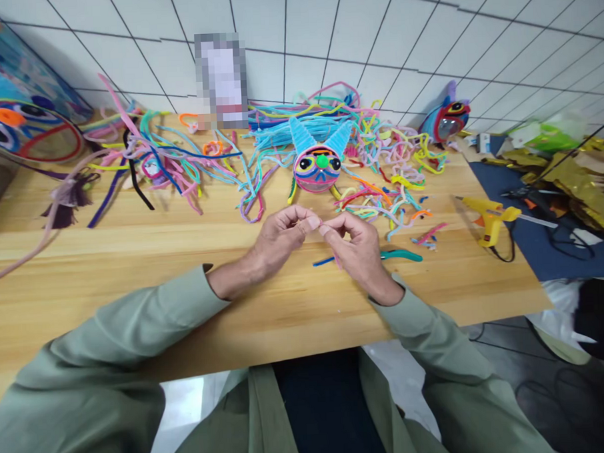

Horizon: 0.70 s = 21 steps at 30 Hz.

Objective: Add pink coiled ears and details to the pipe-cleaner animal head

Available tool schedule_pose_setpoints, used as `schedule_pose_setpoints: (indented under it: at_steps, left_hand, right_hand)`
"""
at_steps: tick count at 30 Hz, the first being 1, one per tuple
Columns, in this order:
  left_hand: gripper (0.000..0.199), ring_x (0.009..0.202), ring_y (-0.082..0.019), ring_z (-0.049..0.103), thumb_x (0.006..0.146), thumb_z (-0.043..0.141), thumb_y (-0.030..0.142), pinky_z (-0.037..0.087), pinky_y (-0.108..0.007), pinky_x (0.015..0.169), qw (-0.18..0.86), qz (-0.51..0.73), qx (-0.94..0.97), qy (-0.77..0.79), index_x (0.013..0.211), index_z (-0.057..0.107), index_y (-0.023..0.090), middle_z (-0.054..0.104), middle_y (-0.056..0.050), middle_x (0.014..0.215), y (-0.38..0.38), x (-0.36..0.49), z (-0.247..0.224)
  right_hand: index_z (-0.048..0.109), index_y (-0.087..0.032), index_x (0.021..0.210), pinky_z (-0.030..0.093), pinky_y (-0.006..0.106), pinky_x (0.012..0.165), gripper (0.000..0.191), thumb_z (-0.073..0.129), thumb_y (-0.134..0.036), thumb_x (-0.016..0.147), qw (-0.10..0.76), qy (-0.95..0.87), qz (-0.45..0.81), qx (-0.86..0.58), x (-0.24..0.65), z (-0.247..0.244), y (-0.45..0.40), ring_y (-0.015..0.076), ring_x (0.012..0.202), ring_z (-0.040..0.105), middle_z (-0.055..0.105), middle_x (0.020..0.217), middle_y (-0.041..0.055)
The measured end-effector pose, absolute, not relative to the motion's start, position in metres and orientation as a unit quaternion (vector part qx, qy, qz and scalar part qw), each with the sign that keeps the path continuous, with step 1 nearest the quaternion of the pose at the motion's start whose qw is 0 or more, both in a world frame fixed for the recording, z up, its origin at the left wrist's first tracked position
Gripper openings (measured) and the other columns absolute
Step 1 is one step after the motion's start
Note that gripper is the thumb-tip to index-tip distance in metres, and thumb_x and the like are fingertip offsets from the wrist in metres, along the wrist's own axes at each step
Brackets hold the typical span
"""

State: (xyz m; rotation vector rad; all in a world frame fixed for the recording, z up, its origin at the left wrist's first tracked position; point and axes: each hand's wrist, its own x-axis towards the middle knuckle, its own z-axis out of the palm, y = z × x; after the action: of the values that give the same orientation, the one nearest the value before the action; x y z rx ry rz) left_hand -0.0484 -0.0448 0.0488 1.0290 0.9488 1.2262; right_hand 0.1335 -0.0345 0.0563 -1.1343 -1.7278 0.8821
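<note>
Over the middle of the wooden table, my left hand [288, 232] and my right hand [353, 241] meet fingertip to fingertip, both closed in a pinch. Between them is a thin pink pipe cleaner [338, 261]; one end hangs below my right hand, and the fingers cover most of it. Just beyond my hands stands a figure [319, 169] of colourful pipe cleaners, with blue pointed ears, big eyes and a green nose. Partly hidden behind my right hand lie teal-handled pliers or cutters [403, 255]. A short blue pipe cleaner piece [323, 261] rests beside them.
Pipe cleaners [278, 137] heap along the tiled wall, with loose scraps [381, 199] nearer. A yellow glue gun [492, 219] with a cord lies at the right, near gold foil [575, 181]. A larger decorated face [27, 131] stands at left, a smaller figure [447, 116] at back right.
</note>
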Motion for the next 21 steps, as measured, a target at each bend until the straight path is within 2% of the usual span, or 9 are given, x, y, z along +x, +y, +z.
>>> schedule_pose_setpoints:
  at_steps: [6, 11, 13, 17, 21]
  left_hand:
    - [0.052, 0.054, -0.007, 0.039, 0.073, 0.099, 0.061, 0.03, -0.024, 0.051, 0.642, 0.558, 0.364, 0.38, 0.085, 0.073, 0.018, 0.057, 0.004, 0.07, -0.05, -0.033, 0.047]
    - [0.052, 0.054, -0.008, 0.04, 0.082, 0.09, 0.068, 0.03, -0.025, 0.051, 0.644, 0.51, 0.44, 0.362, 0.088, 0.075, 0.019, 0.059, 0.003, 0.072, -0.037, -0.05, 0.06]
    - [0.046, 0.057, -0.01, 0.041, 0.085, 0.089, 0.063, 0.031, -0.025, 0.054, 0.607, 0.468, 0.521, 0.376, 0.09, 0.077, 0.019, 0.058, 0.003, 0.069, -0.03, -0.061, 0.068]
    - [0.038, 0.066, -0.014, 0.052, 0.09, 0.084, 0.055, 0.039, -0.026, 0.062, 0.505, 0.416, 0.658, 0.373, 0.089, 0.08, 0.018, 0.069, -0.002, 0.077, -0.022, -0.075, 0.081]
    - [0.031, 0.064, -0.014, 0.052, 0.096, 0.078, 0.048, 0.037, -0.025, 0.06, 0.433, 0.408, 0.713, 0.372, 0.09, 0.08, 0.018, 0.067, -0.001, 0.071, -0.022, -0.08, 0.095]
  right_hand:
    - [0.07, -0.025, 0.078, 0.043, 0.031, 0.062, 0.022, 0.074, -0.041, 0.092, 0.445, -0.663, 0.407, -0.444, 0.133, 0.053, -0.031, 0.0146, 0.063, 0.05, 0.063, 0.067, -0.0029]
    - [0.069, -0.024, 0.076, 0.041, 0.031, 0.062, 0.026, 0.076, -0.044, 0.092, 0.426, -0.666, 0.434, -0.432, 0.142, 0.069, -0.023, 0.0142, 0.063, 0.05, 0.061, 0.068, -0.0031]
    - [0.068, -0.024, 0.075, 0.04, 0.03, 0.061, 0.025, 0.076, -0.041, 0.092, 0.405, -0.692, 0.419, -0.426, 0.147, 0.078, -0.02, 0.0136, 0.062, 0.05, 0.062, 0.067, -0.0032]
    - [0.072, -0.023, 0.076, 0.039, 0.029, 0.06, 0.015, 0.074, -0.032, 0.088, 0.365, -0.754, 0.36, -0.41, 0.153, 0.094, -0.014, 0.0134, 0.062, 0.052, 0.067, 0.067, -0.0027]
    - [0.073, -0.023, 0.075, 0.04, 0.03, 0.061, 0.014, 0.072, -0.027, 0.088, 0.341, -0.797, 0.318, -0.383, 0.152, 0.109, -0.008, 0.0143, 0.064, 0.055, 0.068, 0.067, -0.002]
